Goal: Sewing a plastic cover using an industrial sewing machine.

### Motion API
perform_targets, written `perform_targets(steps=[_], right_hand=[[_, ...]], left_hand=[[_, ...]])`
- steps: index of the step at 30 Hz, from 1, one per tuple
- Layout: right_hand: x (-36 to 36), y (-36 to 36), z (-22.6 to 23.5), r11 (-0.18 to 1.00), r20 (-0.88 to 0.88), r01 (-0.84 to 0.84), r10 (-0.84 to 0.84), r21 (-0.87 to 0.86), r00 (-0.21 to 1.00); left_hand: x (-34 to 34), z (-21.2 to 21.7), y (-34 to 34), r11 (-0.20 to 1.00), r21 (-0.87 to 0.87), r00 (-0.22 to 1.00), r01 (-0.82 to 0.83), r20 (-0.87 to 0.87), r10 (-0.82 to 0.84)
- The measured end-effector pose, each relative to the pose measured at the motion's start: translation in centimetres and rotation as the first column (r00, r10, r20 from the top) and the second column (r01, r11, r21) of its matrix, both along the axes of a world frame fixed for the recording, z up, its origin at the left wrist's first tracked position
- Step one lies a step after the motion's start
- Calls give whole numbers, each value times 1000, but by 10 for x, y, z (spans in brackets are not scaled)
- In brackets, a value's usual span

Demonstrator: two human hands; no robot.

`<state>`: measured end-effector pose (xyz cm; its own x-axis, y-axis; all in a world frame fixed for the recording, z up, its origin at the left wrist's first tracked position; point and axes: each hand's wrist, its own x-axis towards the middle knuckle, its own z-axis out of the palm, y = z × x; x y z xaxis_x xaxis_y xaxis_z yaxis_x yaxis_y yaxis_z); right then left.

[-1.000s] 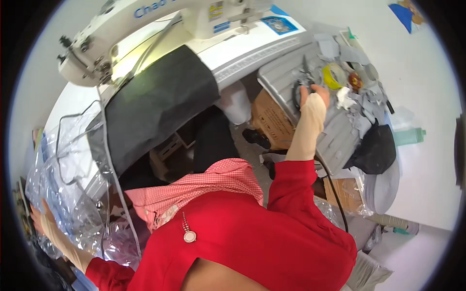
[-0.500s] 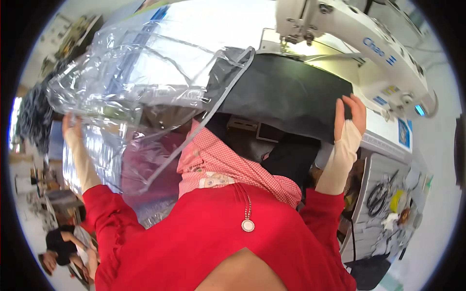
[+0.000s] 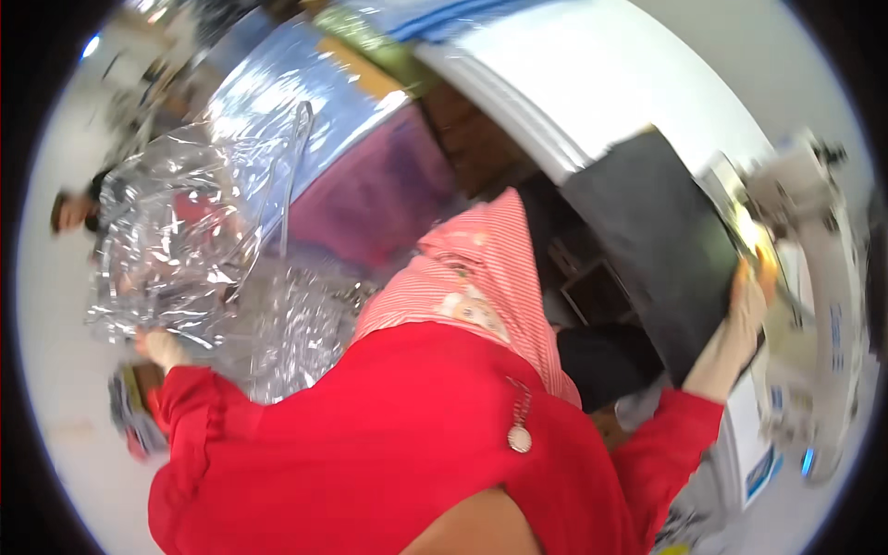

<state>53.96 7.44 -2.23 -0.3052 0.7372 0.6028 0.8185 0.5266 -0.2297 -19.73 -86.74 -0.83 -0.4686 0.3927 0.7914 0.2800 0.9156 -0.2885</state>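
My left hand (image 3: pixel 162 349) is out at the far left, its fingers closed on the lower edge of a crumpled clear plastic cover (image 3: pixel 171 240) with a narrow grey trim. The cover hangs spread in the air, apart from the dark fabric. On the right, a dark grey fabric piece (image 3: pixel 647 222) lies on the white sewing table and overhangs its near edge. My right hand (image 3: pixel 749 301) rests at that fabric's right side, fingers stretched toward the lit needle area of the sewing machine (image 3: pixel 805 213). Motion blurs its fingertips.
Stacked blue plastic-wrapped material (image 3: pixel 305 102) and a purple-red bundle (image 3: pixel 370 190) stand left of the table (image 3: pixel 592 65). More clear plastic (image 3: pixel 305 333) lies beside my lap. A pink checked apron (image 3: pixel 462 277) covers my lap. Another person (image 3: pixel 74 213) is at the far left.
My view has swung left. The clear cover has come away from the dark fabric and moved left with my left hand. My right hand is now closer to the machine's needle area.
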Motion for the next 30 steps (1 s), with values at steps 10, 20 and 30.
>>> perform_targets(steps=[10,20,30], right_hand=[[26,9,-5,998,53,51,-49,-34,997],[-13,-7,7,977,108,213,-211,-5,971],[-15,-15,5,983,6,185,-185,-3,983]], left_hand=[[231,-180,81,879,-469,162,84,877,453],[262,37,606,753,371,-641,544,763,87],[454,34,935,-405,371,-549,835,596,-586]])
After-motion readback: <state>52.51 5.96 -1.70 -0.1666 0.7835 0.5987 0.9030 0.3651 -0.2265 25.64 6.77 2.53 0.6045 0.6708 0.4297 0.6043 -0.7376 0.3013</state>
